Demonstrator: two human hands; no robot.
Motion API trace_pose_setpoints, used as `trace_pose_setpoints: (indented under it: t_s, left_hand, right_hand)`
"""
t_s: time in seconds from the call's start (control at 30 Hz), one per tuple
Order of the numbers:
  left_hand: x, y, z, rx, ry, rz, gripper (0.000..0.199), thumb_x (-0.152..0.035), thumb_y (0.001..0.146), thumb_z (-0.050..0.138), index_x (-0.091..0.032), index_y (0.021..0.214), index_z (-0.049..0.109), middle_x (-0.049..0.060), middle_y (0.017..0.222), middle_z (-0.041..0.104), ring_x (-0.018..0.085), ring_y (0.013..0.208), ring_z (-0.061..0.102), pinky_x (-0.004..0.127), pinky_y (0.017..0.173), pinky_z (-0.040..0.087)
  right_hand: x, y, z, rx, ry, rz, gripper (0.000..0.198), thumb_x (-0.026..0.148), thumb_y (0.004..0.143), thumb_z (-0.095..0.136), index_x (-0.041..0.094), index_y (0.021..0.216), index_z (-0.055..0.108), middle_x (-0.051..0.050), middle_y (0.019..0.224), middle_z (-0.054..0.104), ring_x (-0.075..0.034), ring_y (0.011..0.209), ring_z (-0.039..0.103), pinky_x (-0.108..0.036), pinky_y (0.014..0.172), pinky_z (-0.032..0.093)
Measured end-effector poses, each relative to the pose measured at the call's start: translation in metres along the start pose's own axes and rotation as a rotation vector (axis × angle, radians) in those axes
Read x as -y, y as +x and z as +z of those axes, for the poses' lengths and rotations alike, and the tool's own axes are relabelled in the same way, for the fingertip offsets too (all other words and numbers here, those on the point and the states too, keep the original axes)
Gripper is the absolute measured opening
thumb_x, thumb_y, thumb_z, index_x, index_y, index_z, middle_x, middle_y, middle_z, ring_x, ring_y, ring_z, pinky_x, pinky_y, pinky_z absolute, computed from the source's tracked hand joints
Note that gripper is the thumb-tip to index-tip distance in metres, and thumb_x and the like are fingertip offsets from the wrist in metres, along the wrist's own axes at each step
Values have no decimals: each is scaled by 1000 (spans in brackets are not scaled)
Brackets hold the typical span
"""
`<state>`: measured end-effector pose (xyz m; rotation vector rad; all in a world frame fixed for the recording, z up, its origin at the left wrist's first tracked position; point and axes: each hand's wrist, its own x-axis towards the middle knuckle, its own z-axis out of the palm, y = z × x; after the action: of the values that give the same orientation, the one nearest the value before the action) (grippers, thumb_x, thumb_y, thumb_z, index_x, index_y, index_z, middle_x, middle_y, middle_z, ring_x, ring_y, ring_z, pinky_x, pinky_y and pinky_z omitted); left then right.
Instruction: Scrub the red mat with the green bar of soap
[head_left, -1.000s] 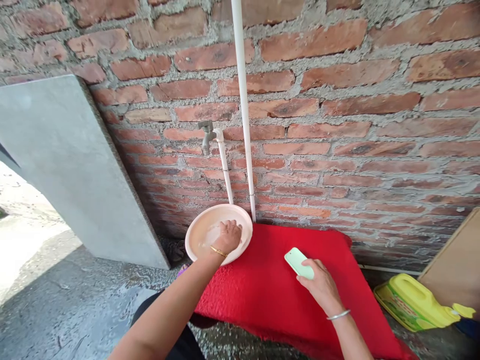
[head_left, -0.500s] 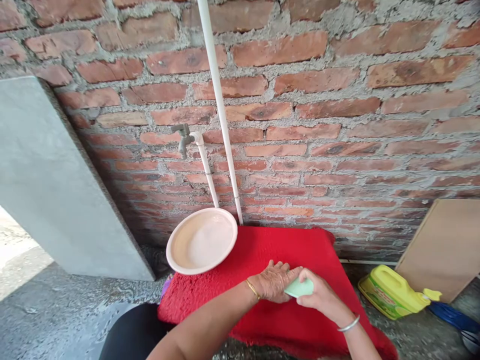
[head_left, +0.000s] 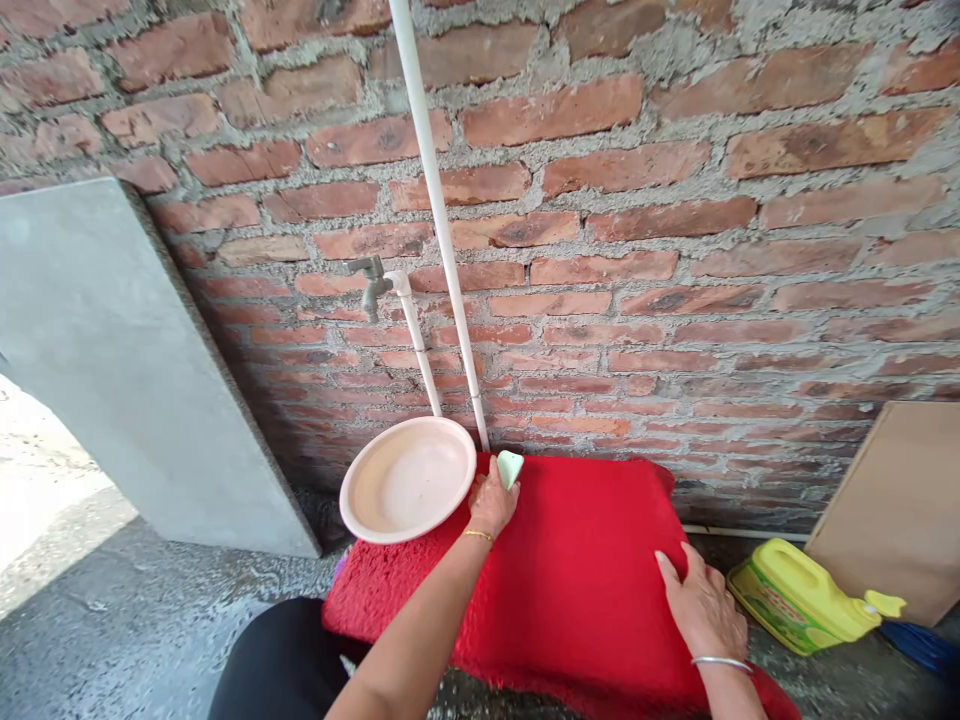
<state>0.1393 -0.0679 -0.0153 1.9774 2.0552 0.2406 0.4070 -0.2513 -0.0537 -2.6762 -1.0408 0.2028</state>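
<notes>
My left hand [head_left: 495,497] is closed around a pale green, rounded flat piece [head_left: 511,467] with a small dark spot near its tip; its exact kind is unclear. That hand is at the back of a red, shaggy rug [head_left: 577,560], beside the right rim of a pale pink basin [head_left: 352,500]. The basin rests on the rug's back left corner. My right hand [head_left: 703,603], fingers apart, lies at the rug's right edge and holds nothing. What supports the rug is hidden beneath it.
A grey tap [head_left: 371,285] on a white pipe stands before the brick wall [head_left: 637,250], above the basin. At left leans a grey slab [head_left: 187,370]. To the right are a yellow jug [head_left: 806,598] and a brown board [head_left: 892,500]. The floor [head_left: 172,620] is wet.
The pale green piece has passed from my right hand to my left. My left hand has moved back and left to the basin; my right has moved right and opened on the rug.
</notes>
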Motion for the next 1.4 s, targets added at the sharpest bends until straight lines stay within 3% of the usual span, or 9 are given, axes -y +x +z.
trace_pose_setpoints:
  t_s: [0.2, 0.4, 0.57, 0.77, 0.93, 1.03, 1.23, 1.3, 1.4]
  left_hand:
    - [-3, 2, 14, -124, 131, 34, 68, -41, 85, 59, -17, 147, 43, 19, 122, 58, 35, 117, 55, 45, 95, 45]
    - [6, 2, 17, -71, 107, 148, 76, -30, 82, 59, -14, 152, 35, 19, 128, 55, 33, 116, 55, 42, 95, 46]
    - [7, 9, 12, -115, 31, 17, 58, -34, 92, 49, -15, 147, 43, 17, 117, 60, 29, 106, 62, 39, 92, 48]
    - [-79, -15, 33, -125, 20, 20, 48, -27, 85, 57, -13, 131, 56, 20, 119, 56, 31, 103, 61, 38, 79, 53]
    - [-156, -61, 63, 184, -85, 360, 60, -42, 81, 64, -18, 136, 54, 18, 126, 53, 31, 109, 57, 41, 88, 51]
    - [-138, -62, 56, 192, -138, 327, 52, -50, 85, 59, -22, 128, 59, 15, 122, 55, 29, 106, 58, 41, 88, 50]
    - [-20, -22, 7, -117, 9, 17, 49, -35, 91, 52, -16, 136, 53, 17, 117, 58, 29, 101, 60, 41, 90, 49]
    - [-10, -20, 1, -133, 33, -39, 47, -31, 91, 51, -13, 134, 54, 18, 116, 58, 28, 99, 61, 40, 89, 49]
    - [-40, -39, 16, -76, 7, 0, 51, -30, 88, 55, -12, 135, 53, 19, 119, 56, 30, 103, 59, 39, 85, 51]
  right_hand:
    - [4, -2, -2, 27, -39, -27, 70, 61, 95, 16, 20, 145, 42, -20, 124, 58, -32, 101, 66, -48, 88, 50]
    - [4, -4, -3, 35, -75, -39, 69, 61, 96, 16, 20, 145, 41, -19, 124, 58, -32, 101, 66, -47, 88, 50]
    - [6, -5, -4, 37, -91, -36, 68, 60, 96, 15, 20, 145, 41, -19, 122, 58, -32, 101, 66, -47, 87, 51]
    - [6, -5, -4, 22, -90, -35, 69, 60, 96, 17, 19, 144, 42, -20, 120, 59, -32, 99, 66, -47, 87, 50]
    - [4, -2, -3, 14, -68, -33, 70, 62, 95, 17, 18, 143, 44, -21, 120, 60, -34, 99, 67, -48, 86, 51]
    - [3, -2, -2, 14, -59, -34, 71, 63, 95, 17, 19, 144, 44, -21, 119, 60, -33, 99, 67, -49, 86, 52]
    - [7, -7, -4, 11, -72, -30, 72, 62, 95, 15, 18, 145, 41, -21, 121, 58, -34, 101, 65, -49, 87, 50]
    - [8, -6, -4, 14, -68, -25, 72, 62, 95, 15, 18, 145, 41, -21, 121, 58, -34, 101, 65, -49, 87, 50]
    - [6, -4, -3, 36, -62, -18, 73, 64, 95, 15, 18, 146, 41, -20, 121, 58, -35, 102, 65, -48, 87, 50]
